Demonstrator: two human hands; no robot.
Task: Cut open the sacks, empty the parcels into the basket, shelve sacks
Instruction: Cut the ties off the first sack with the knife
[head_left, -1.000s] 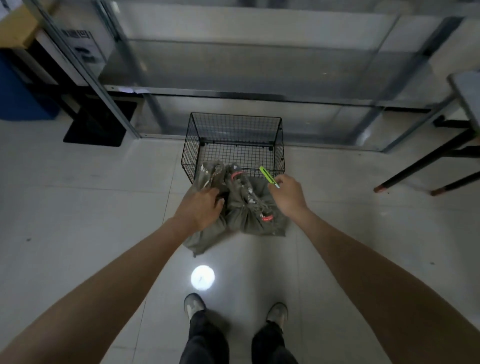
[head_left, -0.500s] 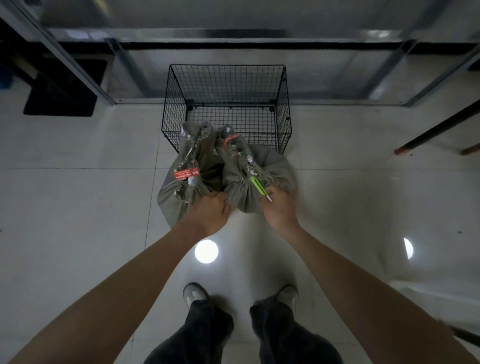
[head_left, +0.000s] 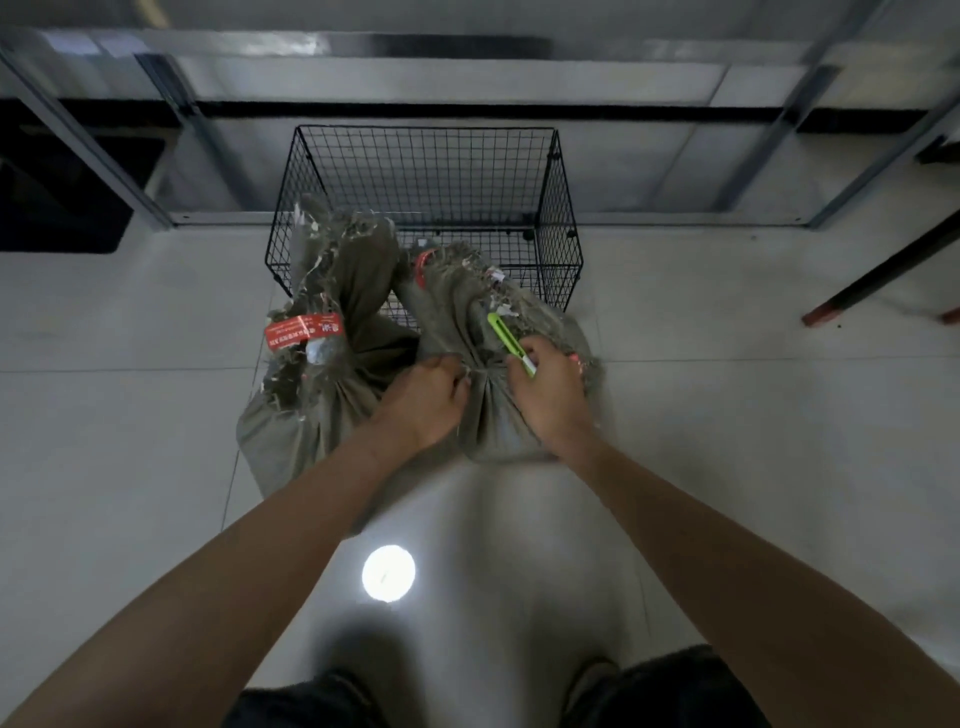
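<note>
Head view: frayed olive fabric, the left sack (head_left: 291, 431) and right sack (head_left: 452, 306) lean on the near wall of the wire basket (head_left: 426, 171). The left sack's red label (head_left: 304, 330) bears white writing too small to read. The left hand (head_left: 421, 400) grips the right sack's gathered neck; the right hand (head_left: 545, 395) pinches a green cutter (head_left: 506, 340).

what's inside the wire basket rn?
The far part of the wire basket shows only its bare mesh bottom. Its near part is covered by the tops of the left sack and right sack.
</note>
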